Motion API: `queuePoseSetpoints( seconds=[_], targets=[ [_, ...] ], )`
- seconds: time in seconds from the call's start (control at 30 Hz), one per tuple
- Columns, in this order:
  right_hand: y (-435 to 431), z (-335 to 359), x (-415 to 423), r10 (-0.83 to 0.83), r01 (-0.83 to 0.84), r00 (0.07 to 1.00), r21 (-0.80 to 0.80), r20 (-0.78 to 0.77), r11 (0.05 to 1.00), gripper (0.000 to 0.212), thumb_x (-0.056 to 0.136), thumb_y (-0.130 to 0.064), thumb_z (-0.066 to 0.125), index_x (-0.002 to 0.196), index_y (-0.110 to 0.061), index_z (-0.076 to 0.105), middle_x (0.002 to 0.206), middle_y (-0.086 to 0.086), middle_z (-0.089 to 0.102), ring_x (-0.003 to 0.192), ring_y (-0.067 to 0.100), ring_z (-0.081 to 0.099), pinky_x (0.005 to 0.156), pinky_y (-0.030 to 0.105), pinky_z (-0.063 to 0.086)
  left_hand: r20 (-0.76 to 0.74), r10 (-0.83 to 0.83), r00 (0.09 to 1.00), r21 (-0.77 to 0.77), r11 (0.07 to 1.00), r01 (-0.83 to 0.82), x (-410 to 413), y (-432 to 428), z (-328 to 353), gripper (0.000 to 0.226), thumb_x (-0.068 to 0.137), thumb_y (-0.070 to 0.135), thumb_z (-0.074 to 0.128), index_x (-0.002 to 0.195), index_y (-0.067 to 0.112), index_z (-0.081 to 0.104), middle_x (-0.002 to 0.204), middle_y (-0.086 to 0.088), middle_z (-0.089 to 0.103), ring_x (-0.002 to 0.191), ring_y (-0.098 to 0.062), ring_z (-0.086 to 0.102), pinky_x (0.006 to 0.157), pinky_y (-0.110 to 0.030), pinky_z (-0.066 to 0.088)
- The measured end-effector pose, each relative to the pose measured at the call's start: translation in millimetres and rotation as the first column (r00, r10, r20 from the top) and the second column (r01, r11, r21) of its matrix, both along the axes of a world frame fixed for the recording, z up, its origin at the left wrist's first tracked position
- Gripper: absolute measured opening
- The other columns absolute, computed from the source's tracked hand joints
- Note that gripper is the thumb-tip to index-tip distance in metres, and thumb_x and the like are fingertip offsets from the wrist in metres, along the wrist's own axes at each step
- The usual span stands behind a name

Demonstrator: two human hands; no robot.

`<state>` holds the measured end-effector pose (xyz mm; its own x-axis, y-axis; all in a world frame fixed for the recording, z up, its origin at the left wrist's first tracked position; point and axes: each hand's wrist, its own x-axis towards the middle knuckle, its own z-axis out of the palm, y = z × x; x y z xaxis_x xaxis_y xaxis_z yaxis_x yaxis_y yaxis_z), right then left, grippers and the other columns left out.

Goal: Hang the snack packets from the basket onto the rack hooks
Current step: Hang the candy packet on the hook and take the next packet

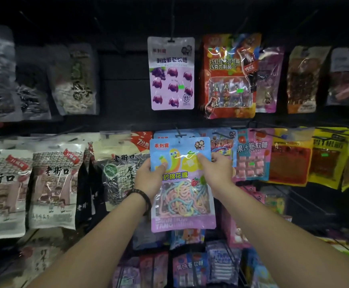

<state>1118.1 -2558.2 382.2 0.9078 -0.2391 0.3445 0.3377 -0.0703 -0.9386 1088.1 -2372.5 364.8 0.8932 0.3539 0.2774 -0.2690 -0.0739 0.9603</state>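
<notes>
A blue and lilac marshmallow candy packet [182, 196] with pastel twisted ropes behind its clear window is held upright in front of the middle row of the rack. My left hand [150, 177] pinches its left edge, thumb on the front. My right hand [217, 170] grips its right edge, thumb on the front near the top. The packet's top edge sits just below a black rack hook [180, 135]. Whether the hang hole is on the hook is hidden. The basket is out of view.
A purple grape gummy packet [171, 73] hangs alone on the upper row, with a red chocolate bean packet [229, 75] beside it. Sunflower seed bags [55, 183] fill the left. Pink fruit roll candy [252, 156] and yellow packets [327, 156] hang at right. More packets hang below.
</notes>
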Motion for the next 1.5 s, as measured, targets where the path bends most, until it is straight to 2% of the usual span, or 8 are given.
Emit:
queuePoseSetpoints(
  seconds=[0.2, 0.33, 0.43, 0.73, 0.83, 1.03, 1.17, 1.5],
  targets=[
    [-1, -6, 18, -0.021, 0.021, 1.0, -0.038, 0.003, 0.999, 0.016, 0.098, -0.027, 0.074, 0.09, -0.014, 0.08, 0.087, 0.012, 0.079, 0.058, 0.012, 0.065, 0.057, 0.027, 0.051, -0.025, -0.022, 0.999, 0.016, 1.0, 0.022, 16, 2, -7, 0.011, 0.099, 0.028, 0.069, 0.109, 0.029, 0.073, 0.107, 0.009, 0.08, 0.104, -0.02, 0.075, 0.099, -0.052, 0.058],
    [-3, -3, 31, -0.062, 0.06, 0.998, -0.141, -0.01, 0.988, 0.033, 0.1, -0.031, 0.072, 0.08, -0.005, 0.069, 0.067, 0.013, 0.066, 0.04, 0.002, 0.057, 0.039, 0.014, 0.032, -0.03, 0.025, 0.999, 0.057, 0.998, -0.023, 30, 1, -6, 0.012, 0.1, 0.028, 0.067, 0.109, 0.024, 0.074, 0.105, 0.005, 0.08, 0.099, -0.023, 0.076, 0.093, -0.052, 0.06],
    [1, -3, 47, -0.076, 0.064, 0.996, -0.206, -0.05, 0.976, 0.046, 0.099, -0.043, 0.07, 0.091, 0.003, 0.067, 0.079, 0.024, 0.07, 0.052, 0.018, 0.058, 0.05, 0.027, 0.033, -0.084, 0.135, 0.987, 0.14, 0.982, -0.123, 41, -3, -4, 0.021, 0.1, 0.035, 0.066, 0.111, 0.018, 0.07, 0.105, -0.003, 0.077, 0.093, -0.029, 0.072, 0.085, -0.047, 0.06],
    [24, -6, 108, -0.074, 0.055, 0.993, -0.195, -0.094, 0.979, 0.046, 0.103, -0.044, 0.063, 0.086, -0.002, 0.06, 0.087, 0.023, 0.071, 0.074, 0.033, 0.07, 0.064, 0.038, 0.046, -0.214, 0.257, 0.943, 0.357, 0.918, -0.169, 53, -38, -34, 0.099, 0.086, 0.038, 0.075, 0.161, 0.018, 0.013, 0.156, -0.017, 0.035, 0.14, -0.041, 0.044, 0.116, -0.05, 0.039],
    [22, -6, 110, -0.109, 0.066, 0.987, -0.31, -0.121, 0.948, 0.037, 0.104, -0.042, 0.062, 0.081, -0.012, 0.06, 0.085, 0.011, 0.071, 0.077, 0.028, 0.067, 0.064, 0.035, 0.046, -0.212, 0.231, 0.95, 0.375, 0.917, -0.139, 57, -33, -37, 0.097, 0.089, 0.029, 0.073, 0.163, 0.021, 0.012, 0.159, -0.015, 0.034, 0.146, -0.035, 0.037, 0.119, -0.047, 0.035],
    [8, -11, 86, -0.126, 0.023, 0.979, -0.532, -0.158, 0.846, 0.045, 0.102, -0.031, 0.068, 0.135, -0.003, 0.059, 0.118, 0.011, 0.069, 0.091, 0.026, 0.061, 0.073, 0.034, 0.048, -0.22, 0.162, 0.962, 0.405, 0.912, -0.061, 38, -27, -42, 0.085, 0.078, 0.037, 0.069, 0.153, 0.019, 0.032, 0.15, -0.011, 0.049, 0.132, -0.032, 0.054, 0.111, -0.048, 0.048],
    [-3, -13, 48, -0.155, 0.082, 0.984, -0.549, -0.089, 0.832, 0.03, 0.102, -0.032, 0.069, 0.117, -0.01, 0.055, 0.101, 0.005, 0.065, 0.071, 0.012, 0.056, 0.059, 0.032, 0.047, -0.147, 0.072, 0.986, 0.485, 0.875, 0.008, 8, -28, -49, 0.053, 0.085, 0.03, 0.07, 0.133, 0.027, 0.047, 0.129, 0.0, 0.061, 0.105, -0.018, 0.066, 0.066, -0.013, 0.054],
    [-28, -171, -116, 0.148, -0.219, 0.973, -0.514, -0.176, 0.83, 0.008, 0.095, -0.017, 0.072, 0.09, -0.021, 0.068, 0.074, -0.01, 0.066, 0.067, 0.003, 0.061, 0.067, 0.025, 0.053, -0.132, -0.183, 0.974, 0.684, 0.695, 0.223, -138, -29, -157, 0.015, 0.092, 0.011, 0.068, 0.097, 0.025, 0.069, 0.091, 0.015, 0.07, 0.074, 0.002, 0.064, 0.068, -0.009, 0.045]
  ],
)
